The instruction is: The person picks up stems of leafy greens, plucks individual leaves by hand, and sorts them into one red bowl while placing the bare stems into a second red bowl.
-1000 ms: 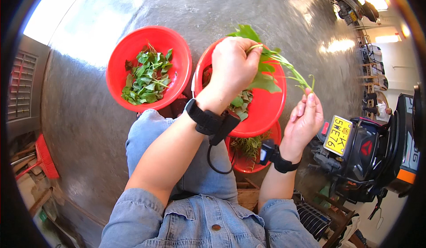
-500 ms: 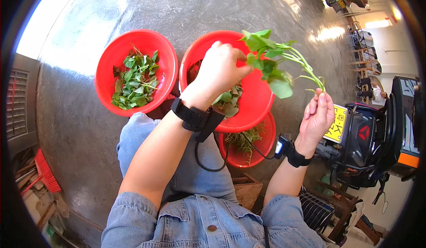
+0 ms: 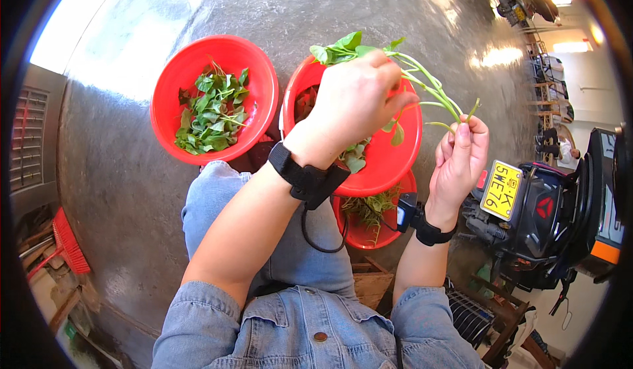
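Observation:
Pinched by its stem ends, a bunch of leafy green stems (image 3: pixel 432 89) is in my right hand (image 3: pixel 461 154), thumb against the fingers. My left hand (image 3: pixel 359 98) reaches across the middle red basin (image 3: pixel 392 164), its fingers curled on the bunch just below the leaves; the fingertips are partly hidden. Under that hand, loose green leaves (image 3: pixel 356 158) lie in the basin. To the left, another red basin (image 3: pixel 161 115) holds a heap of picked leaves (image 3: pixel 214 115). A lower red basin (image 3: pixel 359 236), partly covered by the middle one, contains thin green stems (image 3: pixel 376 211).
A dark motor scooter (image 3: pixel 537 204) with a yellow plate stands close by my right arm. Below the basins is a wooden box or stool (image 3: pixel 370 283). A red broom (image 3: pixel 69 244) and a slatted grey panel (image 3: pixel 28 148) are at the far left. A cable hangs between my wrist straps.
My left hand has moved right and closed in on the leafy bunch. The bunch and my right hand have shifted slightly left. The whole view has shifted a little.

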The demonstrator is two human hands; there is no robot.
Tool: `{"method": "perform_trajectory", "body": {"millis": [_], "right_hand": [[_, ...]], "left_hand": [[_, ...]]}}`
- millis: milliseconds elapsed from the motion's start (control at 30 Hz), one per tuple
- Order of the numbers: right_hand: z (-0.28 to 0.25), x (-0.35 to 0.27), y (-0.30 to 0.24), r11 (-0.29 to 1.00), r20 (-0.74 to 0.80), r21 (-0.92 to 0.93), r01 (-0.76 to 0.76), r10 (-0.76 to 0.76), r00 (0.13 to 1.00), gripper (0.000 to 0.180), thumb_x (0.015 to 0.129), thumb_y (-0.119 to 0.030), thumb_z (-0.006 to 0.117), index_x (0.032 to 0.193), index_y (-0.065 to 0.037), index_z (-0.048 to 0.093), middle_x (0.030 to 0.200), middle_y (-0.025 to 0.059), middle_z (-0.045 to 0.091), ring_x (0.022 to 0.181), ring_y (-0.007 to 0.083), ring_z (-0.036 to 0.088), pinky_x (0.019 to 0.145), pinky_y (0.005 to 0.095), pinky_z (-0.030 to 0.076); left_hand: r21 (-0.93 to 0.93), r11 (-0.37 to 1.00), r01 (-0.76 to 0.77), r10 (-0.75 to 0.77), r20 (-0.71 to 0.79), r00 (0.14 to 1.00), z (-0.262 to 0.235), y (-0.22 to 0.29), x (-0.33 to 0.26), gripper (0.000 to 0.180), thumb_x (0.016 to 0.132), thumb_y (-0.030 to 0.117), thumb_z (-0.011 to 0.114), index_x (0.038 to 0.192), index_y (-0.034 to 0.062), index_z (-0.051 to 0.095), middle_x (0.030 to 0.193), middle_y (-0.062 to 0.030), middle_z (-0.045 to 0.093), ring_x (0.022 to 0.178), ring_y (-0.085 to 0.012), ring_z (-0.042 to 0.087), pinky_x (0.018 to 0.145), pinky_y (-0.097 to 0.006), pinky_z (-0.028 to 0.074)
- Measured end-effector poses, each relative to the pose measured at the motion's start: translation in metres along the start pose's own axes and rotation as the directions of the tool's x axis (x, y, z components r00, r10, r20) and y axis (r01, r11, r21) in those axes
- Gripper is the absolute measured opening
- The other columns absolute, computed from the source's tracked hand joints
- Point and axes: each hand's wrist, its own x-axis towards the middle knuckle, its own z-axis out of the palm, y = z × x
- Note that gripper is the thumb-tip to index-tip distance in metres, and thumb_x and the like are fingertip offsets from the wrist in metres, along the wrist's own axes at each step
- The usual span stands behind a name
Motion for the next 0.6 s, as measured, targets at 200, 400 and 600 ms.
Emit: {"method": "perform_trajectory", "body": {"millis": [200,400,600], "right_hand": [[0.012,-0.002,-0.015,0.991,0.027,0.120,-0.061,0.058,0.998,0.012,0.093,-0.013,0.050,0.102,-0.005,0.051,0.072,-0.0011,0.045,0.048,0.0009,0.033,0.040,0.0152,0.026],[0.005,0.003,-0.012,0.983,-0.071,0.165,-0.079,0.091,0.993,0.011,0.093,-0.013,0.049,0.101,-0.005,0.052,0.070,-0.0008,0.045,0.047,0.0019,0.032,0.039,0.0159,0.026],[0.003,0.001,-0.010,0.989,-0.131,0.123,-0.087,0.104,0.986,0.011,0.093,-0.013,0.049,0.100,-0.005,0.052,0.070,-0.0009,0.045,0.046,0.0017,0.032,0.038,0.0163,0.027]], "left_hand": [[0.165,0.976,0.144,-0.190,0.318,0.929,0.006,-0.002,-0.001,0.033,0.070,0.036,0.072,0.065,0.0047,0.065,0.062,-0.0142,0.061,0.059,-0.0286,0.061,0.054,-0.037,0.049],[-0.418,0.799,0.431,-0.280,0.375,0.884,-0.004,-0.003,0.004,0.018,0.077,0.017,0.067,0.079,-0.0010,0.066,0.057,-0.0043,0.058,0.051,-0.0084,0.052,0.050,-0.025,0.043],[-0.618,0.530,0.581,-0.274,0.523,0.807,-0.016,-0.013,0.008,0.017,0.080,0.014,0.068,0.082,-0.0023,0.066,0.069,0.0007,0.060,0.063,-0.0035,0.051,0.055,-0.021,0.043]]}}
